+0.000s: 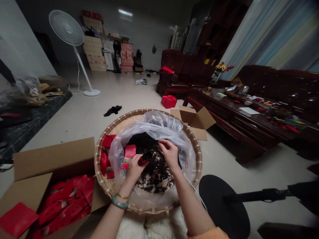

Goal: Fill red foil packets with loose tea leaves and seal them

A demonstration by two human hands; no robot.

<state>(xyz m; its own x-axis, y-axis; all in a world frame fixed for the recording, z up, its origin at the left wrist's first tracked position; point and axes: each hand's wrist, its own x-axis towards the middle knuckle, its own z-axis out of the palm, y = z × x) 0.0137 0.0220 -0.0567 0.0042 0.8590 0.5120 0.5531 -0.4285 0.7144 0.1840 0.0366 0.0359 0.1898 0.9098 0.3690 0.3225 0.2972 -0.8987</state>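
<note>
A round woven bamboo tray rests in front of me. Inside it a clear plastic bag lies open around a heap of dark loose tea leaves. My left hand is closed on a small red packet held over the heap. Just to its right, my right hand pinches something small by the packet's mouth; what it holds is too small to name. Several more red packets lie in the tray's left side.
An open cardboard box of red packets sits at my left. A smaller empty box lies beyond the tray. A black round fan base stands at right, a dark wooden table further right, a white standing fan far left.
</note>
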